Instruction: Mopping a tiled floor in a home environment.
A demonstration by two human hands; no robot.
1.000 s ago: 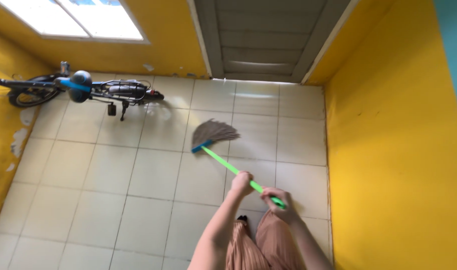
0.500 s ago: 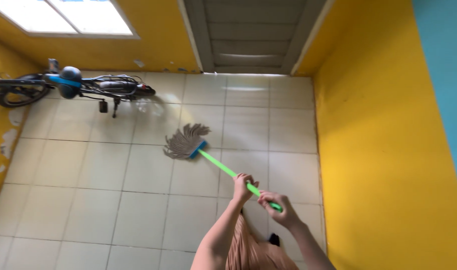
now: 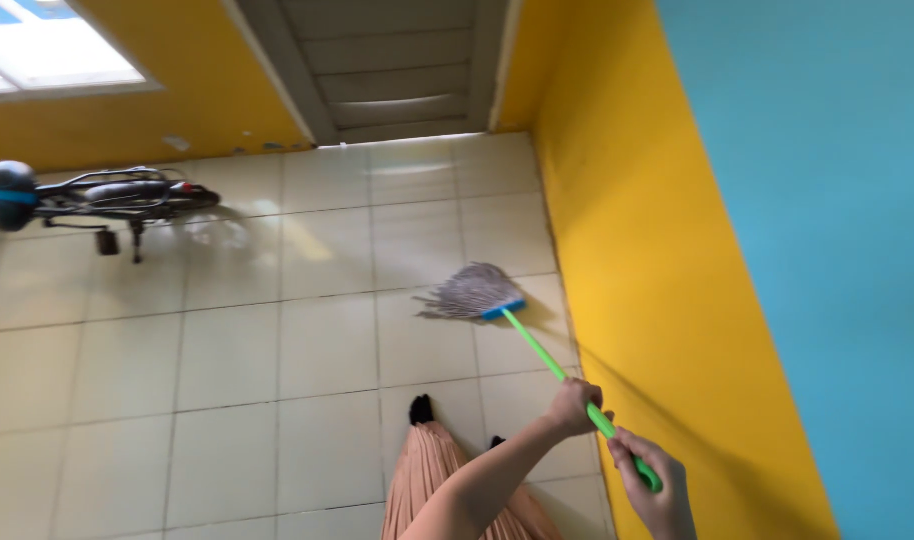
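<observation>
Far left of frame, upper part: a bicycle (image 3: 97,200) lies or leans by the yellow wall (image 3: 107,130), w/ a bright window (image 3: 47,50) above it in the upper-left corner. Centre top: a grey door (image 3: 397,70). The tiled floor (image 3: 227,380) fills the left and middle; tiles look pale and glossy, w/ a sheen near the door, but can't tell wet from plain reflection, so how much is mopped is unclear. Judging from position, the mop is working the strip along the right-hand wall; the wide area toward the bicycle shows no clear sign either way. Centre-right: the mop head (image 3: 472,293), grey strands w/ a blue clamp, rests on the floor just beside the base of the yellow side wall (image 3: 657,330). Its green handle (image 3: 547,362) runs down-right to the hands. Lower centre: a pink skirt (image 3: 437,490) and dark shoes. Lower right: left hand (image 3: 574,407) wrapped round the handle higher up, fingers curled closed; right hand (image 3: 649,490) gripping the handle's end, also closed round it. Far right: blue wall (image 3: 827,250).
</observation>
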